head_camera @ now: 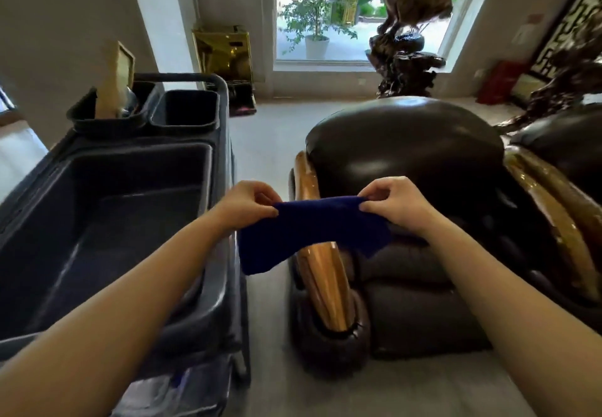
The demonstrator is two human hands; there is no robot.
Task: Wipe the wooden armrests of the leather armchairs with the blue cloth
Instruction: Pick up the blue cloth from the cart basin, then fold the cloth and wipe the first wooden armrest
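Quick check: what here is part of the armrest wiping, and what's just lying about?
Job:
blue cloth, pinched by left hand and right hand
near wooden armrest
far wooden armrest
leather armchair

Lying about:
dark cart
potted plant
carved sculpture

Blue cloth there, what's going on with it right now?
A person is holding the blue cloth stretched between both hands, the left hand and the right hand each pinching an upper corner. It hangs in the air over the near wooden armrest of a dark leather armchair, not touching the wood. A dark cleaning cart stands to the left. Wiping does not appear to have started.
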